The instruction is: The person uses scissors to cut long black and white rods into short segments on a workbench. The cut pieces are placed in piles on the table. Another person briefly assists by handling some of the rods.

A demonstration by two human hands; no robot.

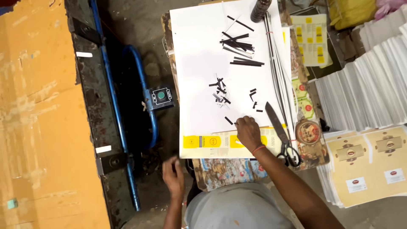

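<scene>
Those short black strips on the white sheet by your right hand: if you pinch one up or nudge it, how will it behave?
The black strips look thin and flat, so probably very light and likely to slide or scatter on the smooth white sheet if pushed. Lying flush, they may be fiddly to lift; the right hand would likely need fingertips at an edge. The longer ones would probably flex.

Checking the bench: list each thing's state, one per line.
right hand: fingertips pressed on the white sheet
left hand: empty, off the board
scissors: closed, lying flat
black strips: cut, scattered loose
dark bottle: upright
</scene>
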